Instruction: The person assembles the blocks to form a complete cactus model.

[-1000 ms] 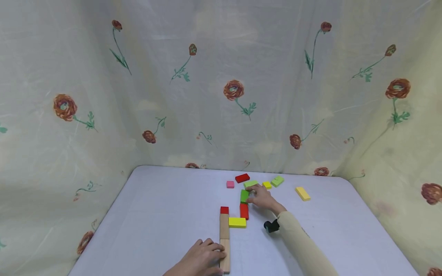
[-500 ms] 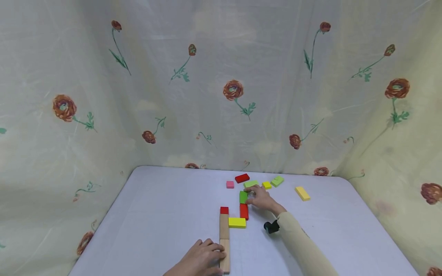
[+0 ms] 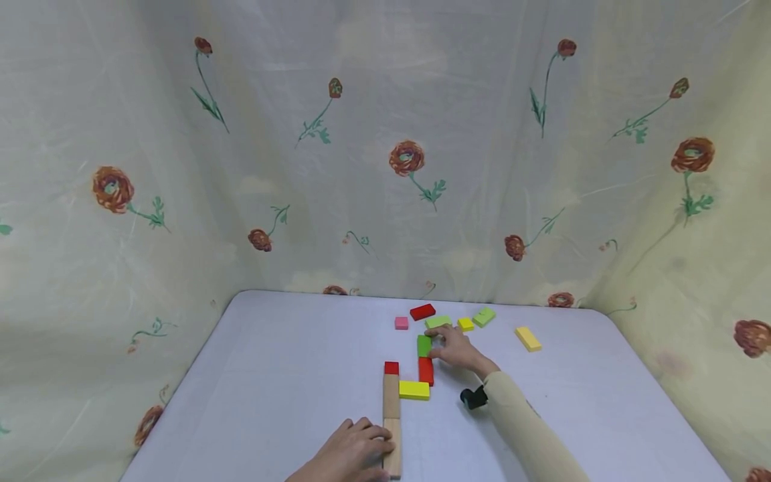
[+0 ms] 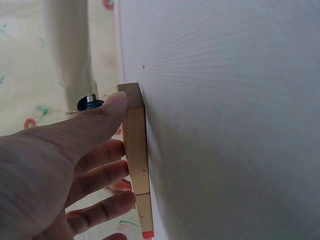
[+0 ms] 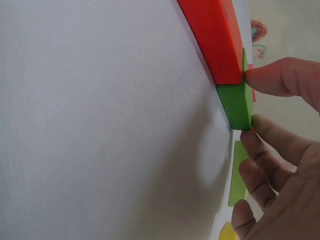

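Note:
My left hand (image 3: 355,450) is at the nearer plain wooden block (image 3: 393,447). In the left wrist view its thumb (image 4: 116,100) lies against the block's near end, and the fingers reach over it. My right hand (image 3: 456,347) holds a green block (image 3: 424,345) between thumb and fingertips. That block meets the far end of a red block (image 3: 425,371); in the right wrist view the two touch. A yellow block (image 3: 414,390) lies crosswise between the red block and the wooden row. A second wooden block (image 3: 391,396) and a small red block (image 3: 391,368) continue that row.
Behind the right hand lie a pink cube (image 3: 401,323), a red block (image 3: 423,312), light green blocks (image 3: 484,316) and a small yellow block (image 3: 466,324). A pale yellow block (image 3: 528,339) lies farther right. Flowered cloth (image 3: 385,201) hangs behind the white table (image 3: 289,375).
The green block has shifted slightly left and nearer, lining up with the red block, while my right hand keeps hold of it. My left hand stays in place.

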A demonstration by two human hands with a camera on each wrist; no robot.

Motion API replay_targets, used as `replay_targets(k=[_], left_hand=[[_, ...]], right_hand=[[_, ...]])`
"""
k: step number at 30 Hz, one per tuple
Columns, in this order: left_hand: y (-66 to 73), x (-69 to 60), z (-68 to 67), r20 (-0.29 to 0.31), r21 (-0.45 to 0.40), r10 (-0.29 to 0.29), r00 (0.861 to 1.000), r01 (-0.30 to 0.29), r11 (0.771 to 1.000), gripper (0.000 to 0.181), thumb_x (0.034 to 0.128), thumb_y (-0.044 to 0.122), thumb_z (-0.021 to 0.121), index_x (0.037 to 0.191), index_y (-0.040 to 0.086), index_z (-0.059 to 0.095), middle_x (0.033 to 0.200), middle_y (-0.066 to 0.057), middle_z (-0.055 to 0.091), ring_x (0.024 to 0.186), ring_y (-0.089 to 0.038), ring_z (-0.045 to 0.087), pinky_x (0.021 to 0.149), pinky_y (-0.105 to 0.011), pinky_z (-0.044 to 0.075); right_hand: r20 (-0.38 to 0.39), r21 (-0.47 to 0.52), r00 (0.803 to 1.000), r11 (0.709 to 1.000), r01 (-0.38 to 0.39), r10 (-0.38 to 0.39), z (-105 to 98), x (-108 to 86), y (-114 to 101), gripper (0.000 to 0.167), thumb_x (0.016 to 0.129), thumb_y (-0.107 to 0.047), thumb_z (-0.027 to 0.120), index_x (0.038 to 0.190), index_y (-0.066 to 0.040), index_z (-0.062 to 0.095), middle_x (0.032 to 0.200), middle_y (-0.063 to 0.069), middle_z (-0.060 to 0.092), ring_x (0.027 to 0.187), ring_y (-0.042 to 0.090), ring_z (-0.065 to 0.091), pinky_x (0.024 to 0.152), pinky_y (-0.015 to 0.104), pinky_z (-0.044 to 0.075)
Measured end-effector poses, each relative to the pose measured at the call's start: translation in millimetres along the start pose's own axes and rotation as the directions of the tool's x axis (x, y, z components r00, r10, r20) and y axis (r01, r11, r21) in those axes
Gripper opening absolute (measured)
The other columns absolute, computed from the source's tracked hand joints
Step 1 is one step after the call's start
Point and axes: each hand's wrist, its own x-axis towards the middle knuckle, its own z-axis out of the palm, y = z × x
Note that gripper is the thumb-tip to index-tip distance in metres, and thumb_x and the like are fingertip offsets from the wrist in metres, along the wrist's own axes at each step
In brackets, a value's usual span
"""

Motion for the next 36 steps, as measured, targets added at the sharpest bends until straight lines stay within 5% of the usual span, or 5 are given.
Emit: replay_targets(k=[10, 19, 29, 36], left_hand=[[0.7, -0.3, 1.0, -0.003, 0.003, 0.002, 1.0, -0.002, 1.0, 0.046, 0.0835, 0.054, 0.065, 0.121, 0.028, 0.067, 0.121, 0.013, 0.064, 0.104, -0.007, 0.054, 0.079, -0.03, 0.045], [4.1, 3.1, -0.3, 0.044, -0.038, -0.071, 0.996, 0.073, 0.997, 0.046, 0.0817, 0.054, 0.066, 0.121, 0.029, 0.067, 0.121, 0.015, 0.063, 0.106, -0.006, 0.054, 0.086, -0.037, 0.048], [5.0, 3.1, -0.2, 0.042, -0.032, -0.081, 0.996, 0.082, 0.996, 0.046, 0.0812, 0.053, 0.067, 0.121, 0.029, 0.068, 0.121, 0.015, 0.064, 0.105, -0.006, 0.054, 0.087, -0.036, 0.048], [4.8, 3.0, 0.0, 0.045, -0.025, -0.082, 0.996, 0.083, 0.996, 0.046, 0.0812, 0.054, 0.067, 0.121, 0.03, 0.068, 0.121, 0.015, 0.063, 0.105, -0.006, 0.054, 0.087, -0.036, 0.048]], right_hand=[[-0.046, 0.043, 0.999, 0.999, 0.03, -0.028, -1.5, -0.6, 3.7, 0.041, 0.087, -0.019, 0.07, 0.127, -0.015, 0.062, 0.125, 0.006, 0.057, 0.115, 0.024, 0.048, 0.095, 0.047, 0.045], [-0.079, 0.12, 0.997, 0.992, 0.036, -0.026, -19.8, -1.5, 6.6, 0.032, 0.088, -0.017, 0.067, 0.12, -0.01, 0.063, 0.118, 0.008, 0.062, 0.108, 0.026, 0.051, 0.086, 0.038, 0.048], [-0.244, 0.129, 0.969, 0.989, 0.074, -0.041, -57.7, -3.0, 46.1, 0.03, 0.088, -0.008, 0.063, 0.117, -0.002, 0.058, 0.112, 0.016, 0.061, 0.104, 0.031, 0.051, 0.089, 0.041, 0.041], [-0.23, 0.061, 0.973, 0.998, 0.023, -0.008, -97.2, -19.0, 89.1, 0.048, 0.086, -0.004, 0.058, 0.132, 0.001, 0.047, 0.133, 0.023, 0.048, 0.123, 0.041, 0.037, 0.101, 0.061, 0.026]])
